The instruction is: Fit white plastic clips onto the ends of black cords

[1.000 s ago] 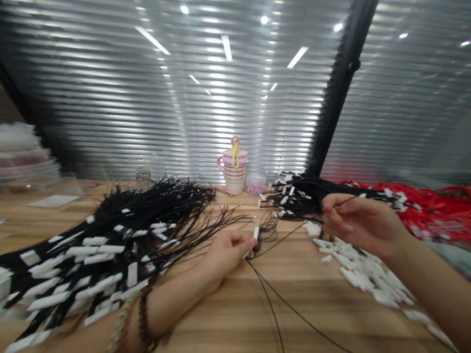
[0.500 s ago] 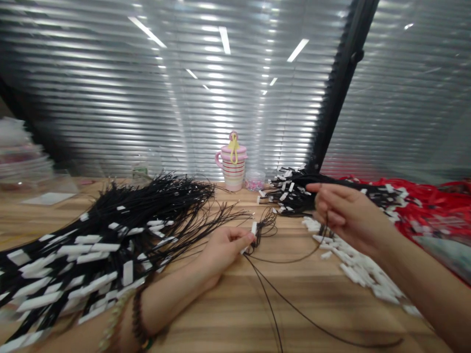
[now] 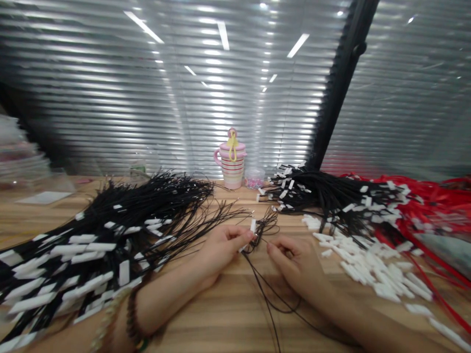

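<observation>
My left hand (image 3: 230, 245) is closed, thumb and fingers pinching a small white plastic piece (image 3: 253, 225) upright at the table's middle. Beside my left fingertips my right hand (image 3: 292, 257) is closed in a pinch on a thin black cord (image 3: 262, 239), which runs to the white piece. Below the hands, cord strands (image 3: 270, 304) trail toward the near edge, one looping under my right hand. A small tangle of black cord (image 3: 268, 220) lies just behind the fingertips.
Black cords with white tags (image 3: 147, 201) are heaped on the left. Loose white pieces (image 3: 368, 264) lie right, before another bundle of black cords (image 3: 324, 189) and red straps (image 3: 434, 201). A striped pink mug (image 3: 232, 169) and a small clear tub (image 3: 254, 179) stand behind.
My right hand has come down and left from above the white pieces to beside my left fingertips, bringing the cord with it. My left hand keeps its pinch in nearly the same place.
</observation>
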Action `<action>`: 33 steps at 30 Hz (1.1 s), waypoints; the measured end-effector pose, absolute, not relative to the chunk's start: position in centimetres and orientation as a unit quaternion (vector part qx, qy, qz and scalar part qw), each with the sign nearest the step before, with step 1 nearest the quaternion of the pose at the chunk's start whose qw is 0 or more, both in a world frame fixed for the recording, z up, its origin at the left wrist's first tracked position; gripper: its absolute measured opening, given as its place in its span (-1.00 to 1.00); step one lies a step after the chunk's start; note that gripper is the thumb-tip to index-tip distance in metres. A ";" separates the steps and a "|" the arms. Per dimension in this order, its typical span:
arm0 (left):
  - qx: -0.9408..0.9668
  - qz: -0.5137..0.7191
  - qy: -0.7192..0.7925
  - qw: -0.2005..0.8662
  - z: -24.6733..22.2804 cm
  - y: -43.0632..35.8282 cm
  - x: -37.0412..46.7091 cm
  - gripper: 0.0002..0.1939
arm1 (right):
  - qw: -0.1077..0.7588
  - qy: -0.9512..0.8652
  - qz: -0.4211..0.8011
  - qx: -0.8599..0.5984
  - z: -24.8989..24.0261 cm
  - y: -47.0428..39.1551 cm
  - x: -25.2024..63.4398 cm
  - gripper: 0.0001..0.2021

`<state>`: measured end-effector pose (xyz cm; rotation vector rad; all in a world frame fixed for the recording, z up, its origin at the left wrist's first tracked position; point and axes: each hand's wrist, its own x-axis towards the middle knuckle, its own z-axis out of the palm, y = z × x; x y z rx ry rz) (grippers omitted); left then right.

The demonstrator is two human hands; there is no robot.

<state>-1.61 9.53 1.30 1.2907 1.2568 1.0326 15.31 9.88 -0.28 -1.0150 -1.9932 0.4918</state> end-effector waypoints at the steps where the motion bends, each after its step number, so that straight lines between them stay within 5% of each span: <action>1: 0.538 0.427 0.519 0.509 1.3 9.5 -1.6 -0.74 | 0.413 -0.789 0.202 -0.408 -0.3 9.9 15.3 -0.77; 23: 0.556 0.424 0.513 0.498 1.4 9.2 -1.3 -0.73 | 0.455 -0.712 0.354 -0.401 -0.7 10.4 15.3 -0.83; 33: 0.586 0.429 0.513 0.457 1.6 9.0 -0.8 -0.78 | 0.441 -0.753 0.293 -0.391 -0.8 10.5 15.4 -0.82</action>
